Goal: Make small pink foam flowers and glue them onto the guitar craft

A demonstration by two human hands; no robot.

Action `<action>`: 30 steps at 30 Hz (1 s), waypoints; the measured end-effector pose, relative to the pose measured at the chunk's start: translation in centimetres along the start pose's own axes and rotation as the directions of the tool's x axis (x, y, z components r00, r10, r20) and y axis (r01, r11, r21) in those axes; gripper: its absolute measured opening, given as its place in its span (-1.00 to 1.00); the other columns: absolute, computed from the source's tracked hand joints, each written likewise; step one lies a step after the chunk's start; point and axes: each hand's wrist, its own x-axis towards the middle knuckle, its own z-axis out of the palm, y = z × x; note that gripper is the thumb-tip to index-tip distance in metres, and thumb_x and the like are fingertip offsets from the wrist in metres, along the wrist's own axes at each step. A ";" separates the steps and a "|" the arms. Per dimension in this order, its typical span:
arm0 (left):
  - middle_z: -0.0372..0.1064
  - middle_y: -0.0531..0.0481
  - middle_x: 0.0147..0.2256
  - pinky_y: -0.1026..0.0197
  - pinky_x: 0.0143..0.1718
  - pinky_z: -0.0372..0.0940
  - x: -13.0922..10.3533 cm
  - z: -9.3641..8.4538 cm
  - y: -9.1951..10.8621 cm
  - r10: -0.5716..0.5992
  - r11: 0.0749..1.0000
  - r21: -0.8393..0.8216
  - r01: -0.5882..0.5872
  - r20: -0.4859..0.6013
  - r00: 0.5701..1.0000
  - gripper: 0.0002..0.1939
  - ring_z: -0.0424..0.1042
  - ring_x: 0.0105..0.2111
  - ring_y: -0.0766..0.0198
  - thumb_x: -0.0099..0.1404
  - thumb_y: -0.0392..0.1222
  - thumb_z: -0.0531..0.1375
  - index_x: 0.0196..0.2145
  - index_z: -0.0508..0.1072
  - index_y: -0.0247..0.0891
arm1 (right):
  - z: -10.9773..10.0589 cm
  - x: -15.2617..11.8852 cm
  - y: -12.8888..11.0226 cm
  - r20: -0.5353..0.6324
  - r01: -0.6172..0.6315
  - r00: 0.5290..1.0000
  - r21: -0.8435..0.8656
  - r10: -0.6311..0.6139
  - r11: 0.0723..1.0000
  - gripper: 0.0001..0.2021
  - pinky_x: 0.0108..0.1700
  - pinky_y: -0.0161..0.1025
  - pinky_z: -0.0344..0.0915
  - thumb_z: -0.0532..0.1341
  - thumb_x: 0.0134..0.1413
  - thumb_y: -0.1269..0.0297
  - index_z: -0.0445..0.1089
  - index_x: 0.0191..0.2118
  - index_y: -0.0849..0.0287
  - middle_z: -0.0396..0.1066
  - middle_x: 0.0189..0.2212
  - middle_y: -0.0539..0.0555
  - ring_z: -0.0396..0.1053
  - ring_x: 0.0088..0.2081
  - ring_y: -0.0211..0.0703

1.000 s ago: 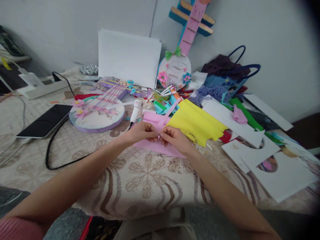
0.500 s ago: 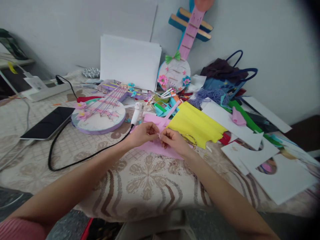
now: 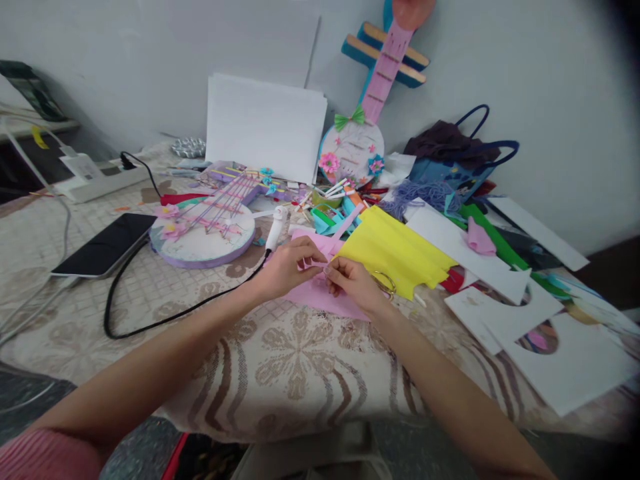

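My left hand [image 3: 295, 267] and my right hand [image 3: 351, 280] meet fingertip to fingertip over a pink crepe paper sheet [image 3: 325, 303]. Both are closed in a pinch on a small pale pink piece [image 3: 324, 265], mostly hidden by the fingers. A gap shows between my left thumb and the fingers above it. Right of the pink sheet lies a ribbed yellow crepe paper sheet [image 3: 395, 247]. Gold-handled scissors [image 3: 385, 283] rest beside my right wrist, their blades out of sight. Just behind my left hand is a white glue gun [image 3: 276, 230] with a black cord.
A lute-like craft with strings [image 3: 200, 237] lies left, near a phone [image 3: 105, 245]. Another decorated instrument [image 3: 353, 150] leans on the wall beside white boards [image 3: 265, 130]. Purple yarn [image 3: 425, 197], a blue bag [image 3: 450, 177] and cut white board pieces [image 3: 570, 353] fill the right side.
My left fingers have lifted and spread slightly, while my right hand keeps its pinch. The whole view has shifted a little, so things appear slightly further right.
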 end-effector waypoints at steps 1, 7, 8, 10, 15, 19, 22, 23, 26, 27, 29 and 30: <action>0.33 -0.06 -0.34 0.31 -0.38 0.24 0.0 0.0 0.0 0.007 1.000 0.016 -0.007 0.000 1.000 -0.87 0.29 -0.39 0.36 0.19 -0.29 0.14 -0.30 0.47 -0.30 | 0.0 0.0 0.0 -0.001 0.001 1.000 -0.001 -0.001 1.000 -0.69 -0.52 -0.33 0.19 0.20 0.00 0.02 0.21 -0.47 0.17 0.25 -0.62 -0.07 0.22 -0.60 -0.34; 0.34 -0.04 -0.41 0.29 -0.37 0.21 0.0 -0.1 0.0 0.014 0.999 0.049 -0.017 0.061 0.998 -0.87 0.31 -0.38 0.34 0.20 -0.30 0.13 -0.37 0.49 -0.29 | -0.1 0.0 0.2 -0.013 -0.009 1.000 -0.029 0.009 1.000 -0.69 -0.53 -0.34 0.19 0.19 0.00 0.01 0.22 -0.46 0.18 0.26 -0.61 -0.07 0.22 -0.60 -0.34; 0.34 -0.04 -0.41 0.29 -0.38 0.21 0.0 -0.1 0.0 0.010 0.999 0.039 -0.013 0.070 0.997 -0.87 0.31 -0.39 0.35 0.20 -0.30 0.13 -0.36 0.49 -0.29 | -0.1 0.0 0.2 -0.012 -0.008 1.000 -0.034 0.008 0.999 -0.69 -0.54 -0.34 0.19 0.20 -0.01 0.01 0.22 -0.46 0.18 0.26 -0.61 -0.07 0.22 -0.60 -0.35; 0.35 -0.03 -0.41 0.29 -0.37 0.20 0.0 -0.1 0.0 0.005 1.000 0.021 -0.007 0.084 0.996 -0.87 0.31 -0.40 0.36 0.21 -0.28 0.13 -0.35 0.50 -0.29 | -0.2 0.0 0.2 -0.012 -0.006 1.000 -0.044 0.005 0.999 -0.69 -0.54 -0.34 0.18 0.20 -0.01 0.01 0.22 -0.46 0.18 0.25 -0.62 -0.07 0.22 -0.61 -0.35; 0.35 -0.03 -0.40 0.29 -0.35 0.19 0.1 -0.2 0.0 0.011 1.000 0.011 -0.012 0.111 0.994 -0.87 0.31 -0.38 0.35 0.21 -0.29 0.12 -0.37 0.48 -0.30 | -0.3 0.1 0.2 -0.006 -0.005 1.000 -0.076 0.005 0.997 -0.68 -0.55 -0.33 0.17 0.20 -0.02 0.01 0.21 -0.47 0.18 0.25 -0.63 -0.08 0.21 -0.63 -0.35; 0.33 -0.02 -0.42 0.28 -0.34 0.17 0.3 -0.4 0.2 0.069 0.995 0.057 -0.079 0.170 0.983 -0.85 0.28 -0.38 0.33 0.23 -0.32 0.06 -0.43 0.42 -0.31 | -0.3 0.0 0.1 0.003 -0.015 1.000 -0.094 0.015 0.995 -0.68 -0.55 -0.33 0.17 0.21 -0.03 0.01 0.21 -0.47 0.18 0.24 -0.63 -0.08 0.21 -0.62 -0.35; 0.30 -0.02 -0.44 0.26 -0.33 0.16 0.3 -0.5 0.4 0.097 0.989 0.087 -0.117 0.205 0.974 -0.84 0.25 -0.39 0.32 0.22 -0.34 0.03 -0.46 0.37 -0.31 | -0.2 -0.1 0.1 0.017 -0.010 1.000 -0.089 0.012 0.996 -0.69 -0.54 -0.33 0.18 0.21 -0.03 0.02 0.20 -0.46 0.17 0.24 -0.62 -0.08 0.21 -0.62 -0.35; 0.29 -0.02 -0.44 0.25 -0.33 0.15 0.3 -0.5 0.5 0.101 0.988 0.090 -0.121 0.206 0.973 -0.85 0.25 -0.39 0.32 0.22 -0.34 0.03 -0.46 0.36 -0.31 | -0.2 -0.1 0.0 0.022 -0.004 1.000 -0.086 0.006 0.996 -0.69 -0.54 -0.33 0.18 0.21 -0.03 0.02 0.20 -0.47 0.17 0.24 -0.61 -0.08 0.21 -0.62 -0.35; 0.27 -0.01 -0.46 0.25 -0.33 0.15 0.3 -0.4 0.7 0.094 0.991 0.076 -0.110 0.183 0.979 -0.87 0.23 -0.40 0.32 0.20 -0.36 0.03 -0.48 0.33 -0.31 | -0.2 -0.1 -0.2 0.041 0.014 0.999 -0.078 -0.011 0.997 -0.69 -0.53 -0.33 0.19 0.21 -0.02 0.02 0.20 -0.47 0.17 0.25 -0.60 -0.07 0.22 -0.61 -0.34; 0.27 0.00 -0.47 0.25 -0.34 0.15 0.3 -0.4 0.6 0.084 0.993 0.069 -0.097 0.173 0.981 -0.88 0.22 -0.41 0.33 0.18 -0.37 0.04 -0.48 0.32 -0.31 | -0.2 -0.1 -0.3 0.044 0.016 0.999 -0.076 -0.012 0.997 -0.69 -0.53 -0.32 0.19 0.21 -0.03 0.02 0.21 -0.47 0.17 0.25 -0.61 -0.07 0.22 -0.61 -0.34; 0.26 0.02 -0.48 0.26 -0.35 0.15 0.3 -0.4 0.5 0.058 0.997 0.049 -0.066 0.151 0.987 -0.89 0.22 -0.41 0.34 0.15 -0.39 0.05 -0.48 0.32 -0.30 | -0.2 -0.2 -0.4 0.042 0.010 0.999 -0.074 -0.007 0.997 -0.69 -0.53 -0.32 0.20 0.22 -0.03 0.02 0.21 -0.47 0.17 0.24 -0.61 -0.08 0.22 -0.61 -0.34; 0.26 0.02 -0.48 0.27 -0.35 0.16 0.4 -0.4 0.3 0.042 0.998 0.036 -0.047 0.135 0.990 -0.89 0.22 -0.41 0.34 0.14 -0.39 0.05 -0.49 0.32 -0.30 | -0.2 -0.2 -0.4 0.041 0.005 0.999 -0.073 -0.002 0.997 -0.69 -0.53 -0.33 0.20 0.22 -0.04 0.02 0.21 -0.47 0.17 0.24 -0.61 -0.08 0.22 -0.61 -0.34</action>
